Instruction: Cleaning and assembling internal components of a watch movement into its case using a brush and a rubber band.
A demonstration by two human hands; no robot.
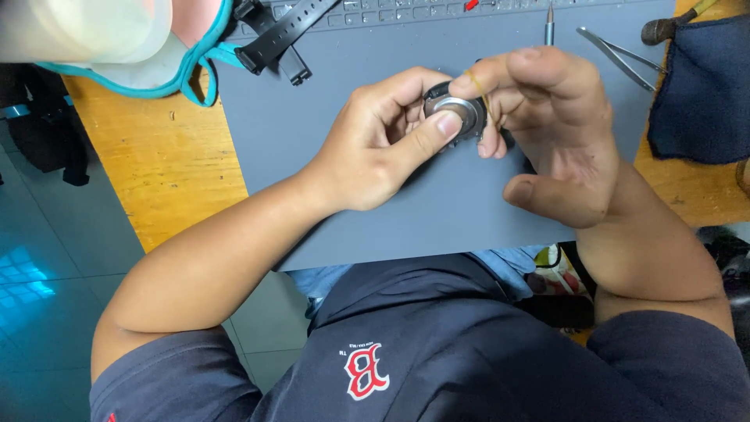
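A watch case (457, 112) with a round metal back is held over the grey work mat (437, 195) by both hands. The left hand (375, 148) is closed on it, thumb pressed on the metal back. The right hand (547, 133) is half curled — index and thumb pinched at the case's upper edge, a thin yellowish band looped over the index finger, other fingers loose. A black strap (277, 35) lies at the mat's far left, tweezers (617, 55) and a dark blue cloth (703, 90) at far right — well apart from the hands.
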